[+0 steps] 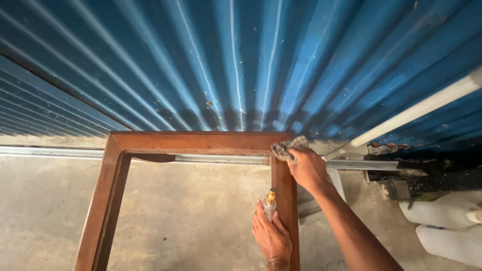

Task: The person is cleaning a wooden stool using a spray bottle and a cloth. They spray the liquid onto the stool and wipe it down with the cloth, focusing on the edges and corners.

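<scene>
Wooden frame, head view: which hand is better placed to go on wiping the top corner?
The right hand, probably. It holds the checked cloth pressed on the wooden frame at its upper right corner. The left hand sits lower, its fingers around a small bottle beside the frame's right upright.

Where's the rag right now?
In the head view, the checked rag is bunched under the right hand, pressed on the wooden frame at its top right corner, by the blue corrugated wall.

My right hand presses a cloth on the far right corner of the wooden frame. Nearer, my left hand holds a small bottle against the frame's right side. The corrugated wall stands behind.
</scene>
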